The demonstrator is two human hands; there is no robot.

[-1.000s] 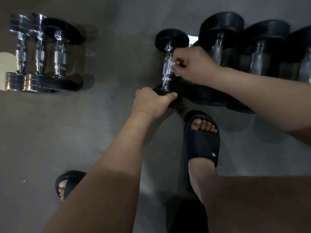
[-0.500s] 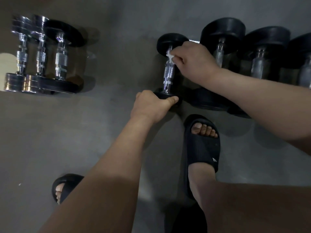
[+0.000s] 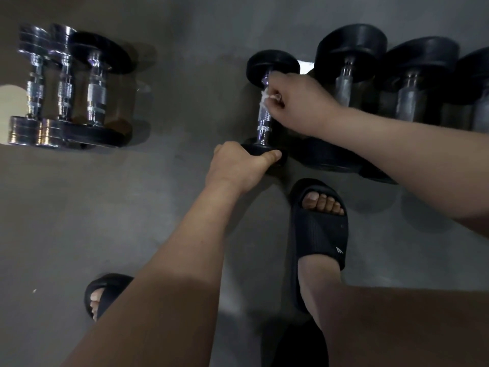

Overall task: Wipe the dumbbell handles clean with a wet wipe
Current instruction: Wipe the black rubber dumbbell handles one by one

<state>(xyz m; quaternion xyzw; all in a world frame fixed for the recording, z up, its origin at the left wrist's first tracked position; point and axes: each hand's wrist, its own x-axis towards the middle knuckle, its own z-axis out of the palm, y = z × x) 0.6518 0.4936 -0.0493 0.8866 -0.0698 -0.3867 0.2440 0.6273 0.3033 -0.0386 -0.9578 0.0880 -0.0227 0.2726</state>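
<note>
White wipe (image 3: 264, 98) shows as a crumpled scrap between the curled fingers (image 3: 276, 102) of the right hand (image 3: 299, 104), which pinch it against the upper part of the chrome handle (image 3: 263, 120) of the small dumbbell (image 3: 272, 63), just under its far black head. The knurled lower part of the handle is bare below the wipe. The right forearm comes in from the right of the dumbbell, crossing over the near heads of the bigger ones. The left hand (image 3: 238, 165) grips the dumbbell's near head (image 3: 258, 151), fingers wrapped over its rim and thumb (image 3: 272, 156) laid along its edge, with the left forearm running down and away toward the camera. The dumbbell lies on the grey floor (image 3: 132, 221), handle pointing away from the person. Just right of it stands a row of big black dumbbells (image 3: 349, 56), the nearest touching or almost touching it; I cannot tell which. Well to its left are three more dumbbells (image 3: 66, 86) packed side by side, two with chrome heads and one with black heads. Just beside the near head, on the camera side and a little right, is a foot in a black slide (image 3: 320, 229). The other slide (image 3: 105, 290) is well apart, down and left of the dumbbell, half hidden by the left forearm
</note>
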